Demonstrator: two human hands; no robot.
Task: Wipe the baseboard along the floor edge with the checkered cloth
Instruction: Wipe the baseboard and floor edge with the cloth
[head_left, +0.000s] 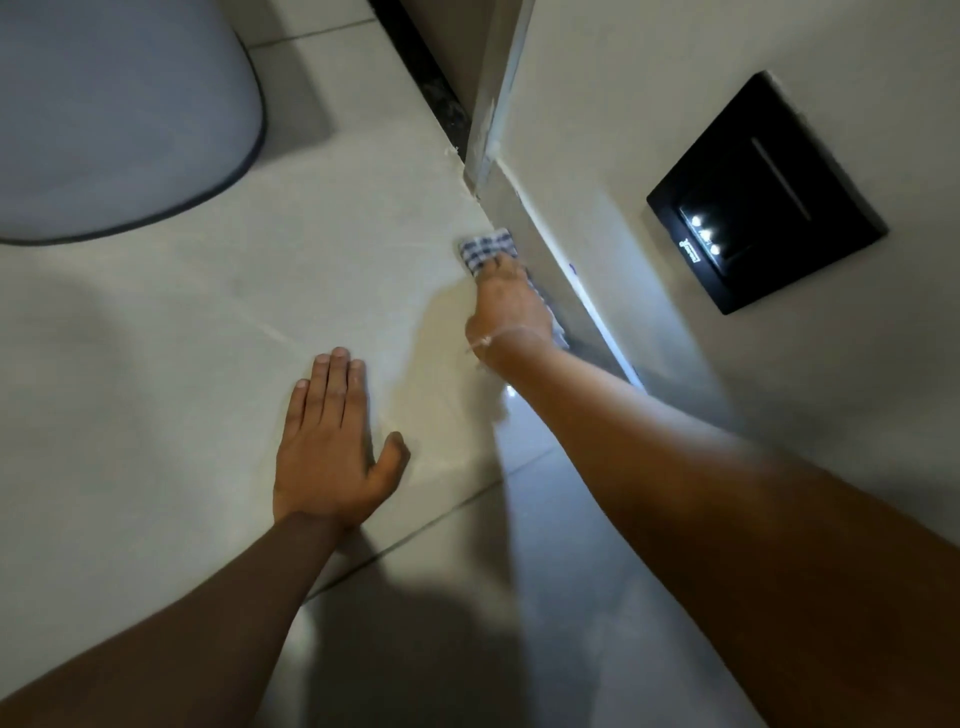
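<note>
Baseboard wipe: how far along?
Done: can't tell, no visible difference between wiped and unwiped baseboard. In hand: right hand presses the checkered cloth against the baseboard at the floor edge; left hand lies flat on the floor tile as a brace. Left: the short run ahead to the door frame, at least.

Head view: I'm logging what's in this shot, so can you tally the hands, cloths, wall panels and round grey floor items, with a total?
Hands: 2, the left hand flat on the floor and the right hand on the cloth
Checkered cloth: 1
Black wall panel: 1
Round grey floor item: 1
Total: 5
</note>
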